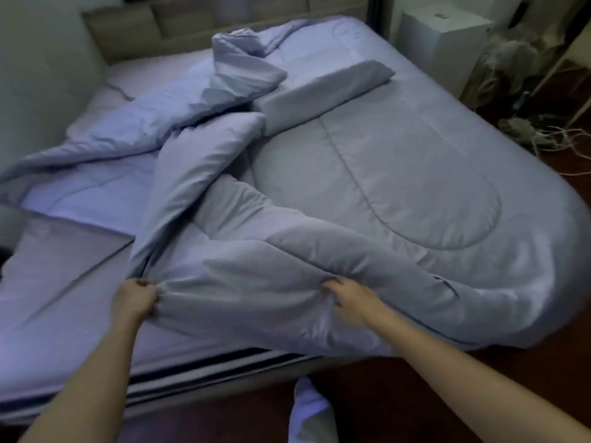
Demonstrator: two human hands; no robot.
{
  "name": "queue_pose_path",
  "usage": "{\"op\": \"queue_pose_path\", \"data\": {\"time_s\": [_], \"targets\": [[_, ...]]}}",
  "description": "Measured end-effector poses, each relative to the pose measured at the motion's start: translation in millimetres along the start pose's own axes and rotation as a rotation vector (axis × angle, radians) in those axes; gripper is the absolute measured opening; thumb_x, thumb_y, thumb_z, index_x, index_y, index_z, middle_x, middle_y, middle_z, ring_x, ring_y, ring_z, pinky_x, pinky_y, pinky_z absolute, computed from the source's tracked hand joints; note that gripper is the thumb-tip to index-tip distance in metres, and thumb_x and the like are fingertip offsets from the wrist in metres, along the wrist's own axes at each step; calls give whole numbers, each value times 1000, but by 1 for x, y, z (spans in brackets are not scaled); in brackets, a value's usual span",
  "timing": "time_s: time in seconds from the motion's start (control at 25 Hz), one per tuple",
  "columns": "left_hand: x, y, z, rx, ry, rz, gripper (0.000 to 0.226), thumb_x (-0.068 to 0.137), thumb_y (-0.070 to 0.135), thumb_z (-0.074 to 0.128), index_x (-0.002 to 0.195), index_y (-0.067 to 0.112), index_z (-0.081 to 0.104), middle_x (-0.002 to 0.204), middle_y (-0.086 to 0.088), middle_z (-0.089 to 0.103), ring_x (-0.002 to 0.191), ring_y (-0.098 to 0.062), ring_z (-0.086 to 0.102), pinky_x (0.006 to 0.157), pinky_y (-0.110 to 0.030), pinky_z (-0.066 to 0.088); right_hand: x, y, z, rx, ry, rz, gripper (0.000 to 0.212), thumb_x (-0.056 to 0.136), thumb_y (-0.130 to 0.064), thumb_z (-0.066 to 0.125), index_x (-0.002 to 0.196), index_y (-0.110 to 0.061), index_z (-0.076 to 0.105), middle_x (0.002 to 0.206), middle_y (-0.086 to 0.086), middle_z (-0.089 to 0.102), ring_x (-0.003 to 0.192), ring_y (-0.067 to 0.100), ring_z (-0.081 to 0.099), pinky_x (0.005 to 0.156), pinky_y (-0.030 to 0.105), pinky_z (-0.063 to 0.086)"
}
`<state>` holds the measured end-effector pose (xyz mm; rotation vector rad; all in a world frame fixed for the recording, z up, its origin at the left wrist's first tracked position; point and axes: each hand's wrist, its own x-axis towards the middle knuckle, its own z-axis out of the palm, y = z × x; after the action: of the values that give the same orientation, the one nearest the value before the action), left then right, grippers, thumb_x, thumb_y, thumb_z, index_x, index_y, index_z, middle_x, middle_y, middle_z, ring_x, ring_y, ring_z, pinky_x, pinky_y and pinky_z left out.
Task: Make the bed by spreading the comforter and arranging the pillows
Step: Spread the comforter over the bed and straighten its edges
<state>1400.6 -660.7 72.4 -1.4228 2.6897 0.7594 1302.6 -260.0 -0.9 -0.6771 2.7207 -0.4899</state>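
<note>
A pale lavender quilted comforter (383,187) lies rumpled over the bed, flat on the right half and bunched in twisted folds through the middle. My left hand (134,297) grips a gathered fold of its near edge. My right hand (350,300) grips the same edge further right, fingers curled into the fabric. A rectangular pillow (323,91) in matching cloth lies on top of the comforter toward the head of the bed. A crumpled heap of the same cloth (243,65) sits just left of it; I cannot tell if it is a pillow or bedding.
The fitted sheet (64,282) is bare at the near left. A padded headboard (134,30) runs along the back. A white box (444,36) stands right of the bed, with cables and clutter (537,132) on the dark floor. My socked foot (310,407) stands by the bed frame.
</note>
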Motion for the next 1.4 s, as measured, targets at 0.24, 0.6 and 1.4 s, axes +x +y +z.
{"op": "queue_pose_path", "data": {"time_s": [0.24, 0.6, 1.4], "targets": [[-131, -179, 50, 15, -182, -335, 33, 67, 33, 49, 80, 7, 66, 87, -26, 67, 87, -42, 64, 81, -42, 52, -15, -33, 4, 16, 90, 36, 50, 81, -28, 57, 129, -20, 48, 136, 5, 48, 130, 27, 42, 110, 50, 27], [-77, -44, 27, 210, 26, 174, 37, 85, 20, 48, 118, 14, 61, 126, -18, 53, 108, -39, 54, 90, -46, 48, 1, -73, 24, 9, -7, 87, 63, 84, -39, 55, 140, -21, 32, 150, 2, 29, 141, 22, 24, 111, 66, 11], [174, -14, -75, 239, 158, 557, 31, 84, 8, 49, 113, 17, 47, 99, -26, 64, 93, -44, 62, 73, -47, 48, 63, -204, 71, 110, 39, 343, 85, 82, -41, 58, 150, -23, 10, 143, 7, 41, 131, 27, 41, 108, 51, 26]]}}
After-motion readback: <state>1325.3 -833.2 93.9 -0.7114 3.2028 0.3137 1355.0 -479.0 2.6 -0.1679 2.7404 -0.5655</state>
